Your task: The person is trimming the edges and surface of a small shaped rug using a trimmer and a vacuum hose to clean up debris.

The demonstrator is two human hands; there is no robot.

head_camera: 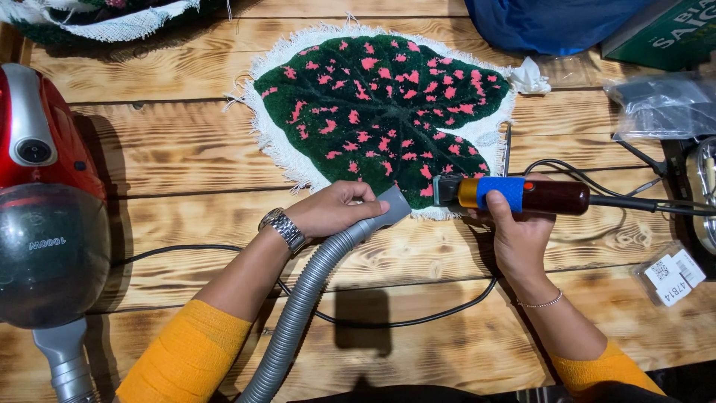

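On the wooden tabletop (186,149), the left hand (332,211) grips a grey vacuum hose (313,287) at the leaf-shaped tufted rug (380,112)'s lower edge; just beside it, the right hand (518,231) clasps an electric trimmer (514,195).

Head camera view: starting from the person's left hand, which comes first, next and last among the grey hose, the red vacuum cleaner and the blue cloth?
1. Grey hose: held in the left hand, at the rug's lower edge.
2. Red vacuum cleaner: at the table's left edge.
3. Blue cloth: top right, beyond the leaf-shaped rug.
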